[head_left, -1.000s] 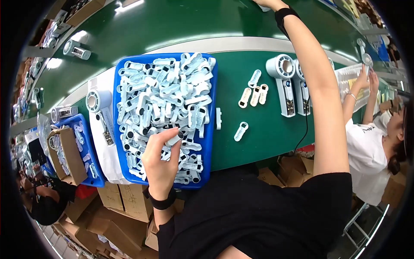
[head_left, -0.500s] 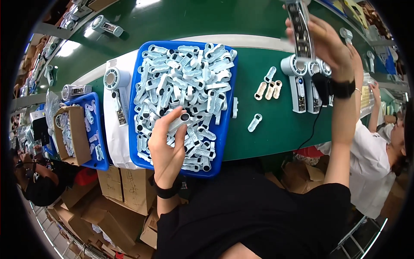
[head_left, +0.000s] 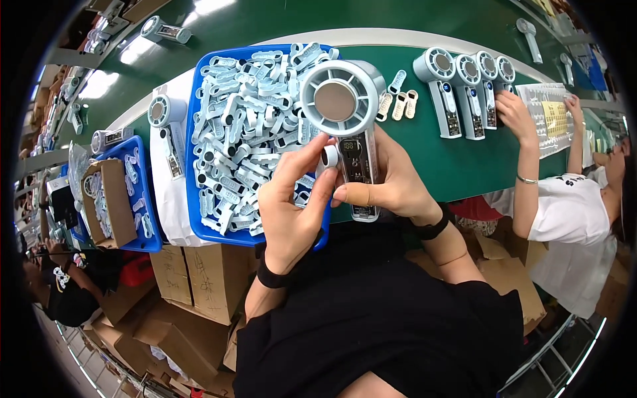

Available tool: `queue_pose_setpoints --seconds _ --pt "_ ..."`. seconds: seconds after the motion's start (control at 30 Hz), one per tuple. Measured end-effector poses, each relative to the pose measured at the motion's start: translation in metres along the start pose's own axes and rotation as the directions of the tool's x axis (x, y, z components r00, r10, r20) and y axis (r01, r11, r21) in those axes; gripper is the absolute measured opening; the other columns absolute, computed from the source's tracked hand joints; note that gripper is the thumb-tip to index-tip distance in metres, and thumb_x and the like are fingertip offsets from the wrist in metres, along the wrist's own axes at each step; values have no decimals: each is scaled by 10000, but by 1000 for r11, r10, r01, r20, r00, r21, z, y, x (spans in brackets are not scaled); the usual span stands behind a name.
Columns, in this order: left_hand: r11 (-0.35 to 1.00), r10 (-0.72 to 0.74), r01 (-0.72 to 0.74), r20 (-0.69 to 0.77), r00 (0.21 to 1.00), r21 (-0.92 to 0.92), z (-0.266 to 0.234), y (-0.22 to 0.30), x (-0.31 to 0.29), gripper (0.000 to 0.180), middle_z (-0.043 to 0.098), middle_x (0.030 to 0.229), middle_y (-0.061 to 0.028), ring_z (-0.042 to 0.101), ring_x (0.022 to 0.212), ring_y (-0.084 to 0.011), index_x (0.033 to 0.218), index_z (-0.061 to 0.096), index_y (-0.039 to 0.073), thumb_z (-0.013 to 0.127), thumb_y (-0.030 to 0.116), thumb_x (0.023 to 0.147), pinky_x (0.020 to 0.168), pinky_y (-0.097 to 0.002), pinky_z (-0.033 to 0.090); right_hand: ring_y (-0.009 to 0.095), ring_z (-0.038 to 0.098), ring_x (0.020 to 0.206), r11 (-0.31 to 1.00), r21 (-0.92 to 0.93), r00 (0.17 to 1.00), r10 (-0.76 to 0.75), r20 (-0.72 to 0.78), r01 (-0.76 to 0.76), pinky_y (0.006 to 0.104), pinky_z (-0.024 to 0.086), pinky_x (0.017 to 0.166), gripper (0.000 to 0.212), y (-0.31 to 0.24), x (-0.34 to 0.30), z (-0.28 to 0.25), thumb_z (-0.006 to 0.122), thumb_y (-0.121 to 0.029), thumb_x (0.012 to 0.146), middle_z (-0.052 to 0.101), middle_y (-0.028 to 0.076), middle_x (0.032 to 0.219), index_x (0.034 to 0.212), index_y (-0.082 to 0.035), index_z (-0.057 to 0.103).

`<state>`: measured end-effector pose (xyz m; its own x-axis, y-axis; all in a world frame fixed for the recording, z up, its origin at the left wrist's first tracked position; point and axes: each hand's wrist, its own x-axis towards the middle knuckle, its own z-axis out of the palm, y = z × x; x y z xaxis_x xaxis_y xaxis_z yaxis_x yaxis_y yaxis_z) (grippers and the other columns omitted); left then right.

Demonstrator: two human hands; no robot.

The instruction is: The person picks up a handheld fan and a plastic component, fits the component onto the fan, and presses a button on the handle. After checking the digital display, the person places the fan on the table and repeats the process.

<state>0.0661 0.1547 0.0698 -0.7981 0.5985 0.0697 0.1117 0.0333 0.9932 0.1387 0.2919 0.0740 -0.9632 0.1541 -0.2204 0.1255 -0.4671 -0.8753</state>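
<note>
In front of me, my right hand (head_left: 401, 180) grips a pale blue handheld fan (head_left: 337, 99) by its handle, round head upward. The handle's front lies open, with a dark circuit board (head_left: 357, 158) in view. My left hand (head_left: 292, 202) pinches a small light-blue plastic cover (head_left: 330, 156) between thumb and fingertips, right beside the handle's left edge. Whether the cover touches the handle I cannot tell. Behind my left hand is a blue tray (head_left: 193, 192) heaped with similar covers (head_left: 242, 99).
Several fans (head_left: 443, 99) stand in a row on the green table (head_left: 405, 166); a co-worker's hand (head_left: 516, 116) is at the rightmost. Loose beige and pale blue covers (head_left: 399, 106) lie near the tray. Left are another fan (head_left: 166, 129) and a smaller blue tray (head_left: 151, 225) holding a cardboard box (head_left: 119, 202).
My right hand has brought the fan from the upper right to the middle. My left hand has moved right with the cover to meet it. A co-worker's hand now reaches the fan row.
</note>
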Motion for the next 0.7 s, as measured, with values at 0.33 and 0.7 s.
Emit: queue_pose_setpoints --seconds 0.33,0.7 --pt "985 142 -148 71 987 90 -4 1 7 370 594 861 -90 595 732 -189 1077 568 22 603 -91 726 640 -272 478 123 552 912 975 -189 991 -124 -54 112 254 461 782 758 7 -4 -2 787 -147 661 521 76 1050 1243 20 330" --pt "898 309 -347 174 935 270 -2 11 11 398 572 900 -135 583 771 -274 1057 562 36 530 -160 712 642 -309 471 140 472 1057 967 -201 984 -170 -57 155 270 391 901 858 8 -2 0 826 -228 626 472 77 1146 1265 21 311"
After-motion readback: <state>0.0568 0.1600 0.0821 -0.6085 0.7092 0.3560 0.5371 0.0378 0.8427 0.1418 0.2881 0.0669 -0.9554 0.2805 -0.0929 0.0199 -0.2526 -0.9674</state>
